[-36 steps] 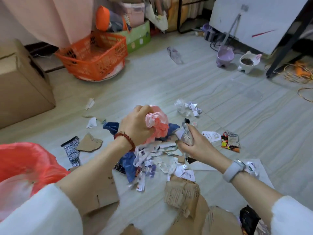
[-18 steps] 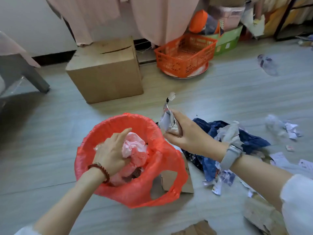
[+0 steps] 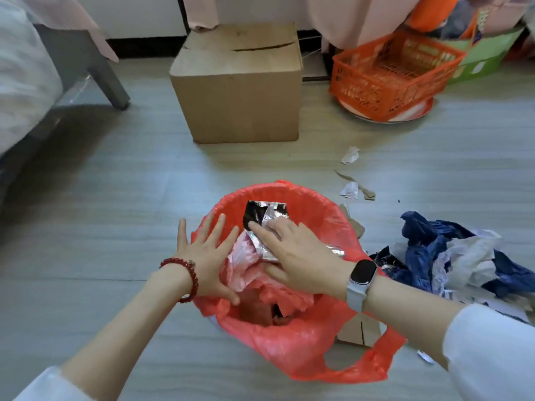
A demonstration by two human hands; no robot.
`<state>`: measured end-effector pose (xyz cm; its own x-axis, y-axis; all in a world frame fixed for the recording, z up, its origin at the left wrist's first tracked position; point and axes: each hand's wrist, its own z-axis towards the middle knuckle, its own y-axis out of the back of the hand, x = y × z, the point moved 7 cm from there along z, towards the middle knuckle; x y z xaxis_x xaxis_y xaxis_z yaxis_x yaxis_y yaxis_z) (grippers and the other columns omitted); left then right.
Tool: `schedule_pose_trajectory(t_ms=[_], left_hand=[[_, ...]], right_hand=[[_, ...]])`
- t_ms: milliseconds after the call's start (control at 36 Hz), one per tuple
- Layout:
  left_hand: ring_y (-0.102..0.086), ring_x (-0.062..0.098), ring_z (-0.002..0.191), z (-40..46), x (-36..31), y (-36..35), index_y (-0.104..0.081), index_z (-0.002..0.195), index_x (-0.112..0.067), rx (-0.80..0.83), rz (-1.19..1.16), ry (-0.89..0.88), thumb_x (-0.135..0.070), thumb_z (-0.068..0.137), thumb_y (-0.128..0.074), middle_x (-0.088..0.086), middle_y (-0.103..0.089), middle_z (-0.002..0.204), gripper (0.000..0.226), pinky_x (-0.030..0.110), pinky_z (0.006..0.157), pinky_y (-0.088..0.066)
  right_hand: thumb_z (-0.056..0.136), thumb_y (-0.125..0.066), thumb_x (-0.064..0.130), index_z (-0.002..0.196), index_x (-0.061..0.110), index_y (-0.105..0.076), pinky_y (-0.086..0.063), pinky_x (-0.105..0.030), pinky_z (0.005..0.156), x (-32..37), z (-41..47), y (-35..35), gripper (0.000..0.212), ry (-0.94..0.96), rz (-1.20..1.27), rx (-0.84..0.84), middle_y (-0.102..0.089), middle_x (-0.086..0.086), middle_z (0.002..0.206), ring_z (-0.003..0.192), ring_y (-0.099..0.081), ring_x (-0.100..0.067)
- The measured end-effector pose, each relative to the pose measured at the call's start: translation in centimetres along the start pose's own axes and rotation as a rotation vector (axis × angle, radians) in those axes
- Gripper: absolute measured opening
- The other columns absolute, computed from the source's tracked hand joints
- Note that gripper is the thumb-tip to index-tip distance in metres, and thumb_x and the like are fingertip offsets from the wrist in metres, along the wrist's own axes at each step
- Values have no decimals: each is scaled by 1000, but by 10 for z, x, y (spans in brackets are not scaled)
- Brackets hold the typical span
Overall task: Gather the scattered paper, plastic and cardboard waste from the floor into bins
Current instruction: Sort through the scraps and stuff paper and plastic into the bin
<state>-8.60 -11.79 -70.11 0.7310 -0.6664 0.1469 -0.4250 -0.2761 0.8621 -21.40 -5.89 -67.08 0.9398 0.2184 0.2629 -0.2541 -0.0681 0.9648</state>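
Note:
A bin lined with a red plastic bag [image 3: 307, 354] stands on the floor in front of me. Inside it lie crumpled pink plastic [image 3: 246, 261] and a silver-and-black foil wrapper [image 3: 265, 215]. My left hand [image 3: 207, 256] hovers over the bin's left rim with fingers spread and straight, holding nothing. My right hand [image 3: 292, 256] is over the bin, its straight fingers lying flat on the foil wrapper. To the right, a heap of dark blue plastic and white paper [image 3: 454, 256] lies on the floor.
A closed cardboard box [image 3: 237, 82] stands behind the bin, an orange basket [image 3: 390, 73] to its right. Small paper and cardboard scraps [image 3: 351, 189] lie between. A flat cardboard piece [image 3: 359, 331] sits under the bag's right side. A grey furniture leg [image 3: 101, 70] is at left.
My left hand let go of the pink plastic inside the bin and opened out. My right hand carried the foil wrapper over the bin and now lies flat on it.

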Motion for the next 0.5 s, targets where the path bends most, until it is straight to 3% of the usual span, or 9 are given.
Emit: schedule_pose_trajectory(t_ms=[28,83,139,194,278,361,444,500], left_hand=[[33,27,135,-2,4,-1,19,143,-25,21,4,-4,-79,55,-59,6,35,148,129,66,103,13],[33,29,135,-5,14,-1,12,145,-26,48,-57,-8,-73,59,-62,3,37,147,123,63,106,8],[29,25,137,-5,28,-1,7,146,-29,45,-236,-6,-59,65,-70,-1,35,148,116,58,111,4],[21,22,141,-2,40,-3,8,144,-32,-2,-492,6,-49,67,-71,-2,27,151,112,55,115,-3],[1,21,144,10,48,-7,8,143,-33,-221,-725,60,-37,74,-59,3,5,156,97,48,114,-19],[-14,17,142,15,40,-10,-6,146,-22,-419,-939,92,-8,85,-54,3,-15,154,79,20,112,-14],[-27,15,137,14,41,-12,-17,145,-20,-534,-1016,144,3,87,-46,2,-28,149,70,3,97,-14],[-32,15,135,14,41,-13,-21,145,-21,-576,-1027,150,6,85,-44,2,-32,148,69,2,96,-16]], right_hand=[[87,-35,57,148,25,-6,-32,-53,104,4,3,-8,74,29,6,71,-24,-15,148,135,-24,-36],[83,-32,68,147,32,4,-19,-56,111,10,5,-22,82,75,5,177,0,-10,156,142,-1,-37],[75,-31,72,145,36,2,-20,-62,107,15,9,-33,86,149,-60,206,4,-11,157,141,1,-44],[75,-43,70,141,42,6,-21,-67,103,9,12,-53,86,203,-135,270,7,-11,156,139,0,-49],[75,-52,67,137,48,16,-21,-69,101,-1,18,-79,94,231,-202,380,16,-9,155,139,5,-48],[75,-54,65,140,45,18,-21,-73,99,-8,22,-102,99,212,-249,498,21,-7,154,139,5,-47],[75,-59,61,144,41,5,-32,-70,90,-17,21,-124,97,148,-327,580,6,-12,156,136,-10,-51],[65,-58,66,141,37,-27,-48,-63,70,-27,20,-140,88,58,-400,639,-34,-12,147,119,-46,-50]])
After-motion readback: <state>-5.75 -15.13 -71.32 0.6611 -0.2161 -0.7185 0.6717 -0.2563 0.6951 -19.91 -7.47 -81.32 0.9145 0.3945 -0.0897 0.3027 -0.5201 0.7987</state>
